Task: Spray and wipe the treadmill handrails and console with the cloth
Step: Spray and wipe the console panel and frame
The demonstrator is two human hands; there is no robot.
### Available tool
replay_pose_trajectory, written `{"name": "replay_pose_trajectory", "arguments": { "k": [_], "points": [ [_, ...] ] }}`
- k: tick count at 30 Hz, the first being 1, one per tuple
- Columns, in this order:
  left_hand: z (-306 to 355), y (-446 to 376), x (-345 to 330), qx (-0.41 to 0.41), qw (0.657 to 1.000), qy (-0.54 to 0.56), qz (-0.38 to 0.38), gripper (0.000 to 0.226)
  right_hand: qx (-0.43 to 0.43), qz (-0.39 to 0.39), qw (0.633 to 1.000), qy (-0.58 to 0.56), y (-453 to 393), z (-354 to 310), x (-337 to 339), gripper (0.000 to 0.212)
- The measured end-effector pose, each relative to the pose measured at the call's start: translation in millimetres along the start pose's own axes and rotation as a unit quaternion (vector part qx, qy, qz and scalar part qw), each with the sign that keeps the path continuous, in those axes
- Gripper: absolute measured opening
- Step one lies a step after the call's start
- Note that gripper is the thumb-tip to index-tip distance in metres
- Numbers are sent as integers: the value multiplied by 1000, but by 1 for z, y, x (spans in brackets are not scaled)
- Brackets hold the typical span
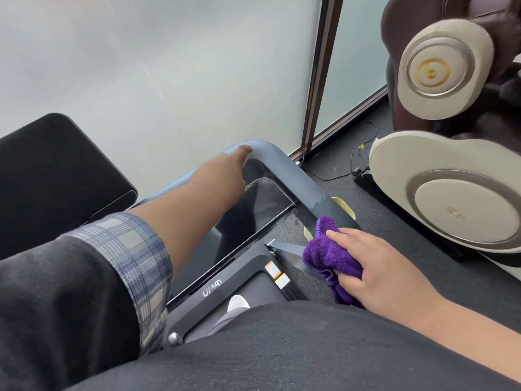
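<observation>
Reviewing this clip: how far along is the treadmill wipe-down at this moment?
Done: nothing can be confirmed; no spray bottle is in view. In hand: the right hand presses the purple cloth on the right handrail, while the left hand rests on the front bar's corner. Left, probably: the console screen.

A dark charcoal knit sweater sleeve (56,292) is pushed up over a blue-grey plaid shirt cuff (141,255); at five o'clock, the bare-forearmed right hand (386,266); possibly matching dark fabric covers the torso (282,348).

Handrail (284,167) partly behind left hand (222,176)
</observation>
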State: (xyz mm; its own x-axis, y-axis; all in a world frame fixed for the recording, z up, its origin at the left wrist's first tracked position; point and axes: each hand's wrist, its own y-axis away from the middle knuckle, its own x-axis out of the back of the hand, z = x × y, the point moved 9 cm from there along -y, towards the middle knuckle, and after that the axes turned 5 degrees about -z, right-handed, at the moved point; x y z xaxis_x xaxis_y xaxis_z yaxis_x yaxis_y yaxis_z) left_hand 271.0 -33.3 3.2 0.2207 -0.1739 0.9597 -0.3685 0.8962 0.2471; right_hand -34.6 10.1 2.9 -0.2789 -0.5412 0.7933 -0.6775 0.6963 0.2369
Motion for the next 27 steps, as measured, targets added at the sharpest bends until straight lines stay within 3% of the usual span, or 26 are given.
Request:
{"name": "replay_pose_trajectory", "arguments": {
  "k": [7,14,20,27],
  "points": [
    [-37,11,9,26,999,23,5,56,21,7,1000,0,1,-6,2,68],
    [-10,24,-1,-19,1000,9,3,64,32,14,999,1,3,-8,4,67],
    [-2,41,-25,-31,999,-15,-29,47,41,35,999,0,0,-10,13,68],
    [1,57,-28,-29,1000,9,-5,61,43,113,993,-15,-23,-9,29,64]
  ]
}}
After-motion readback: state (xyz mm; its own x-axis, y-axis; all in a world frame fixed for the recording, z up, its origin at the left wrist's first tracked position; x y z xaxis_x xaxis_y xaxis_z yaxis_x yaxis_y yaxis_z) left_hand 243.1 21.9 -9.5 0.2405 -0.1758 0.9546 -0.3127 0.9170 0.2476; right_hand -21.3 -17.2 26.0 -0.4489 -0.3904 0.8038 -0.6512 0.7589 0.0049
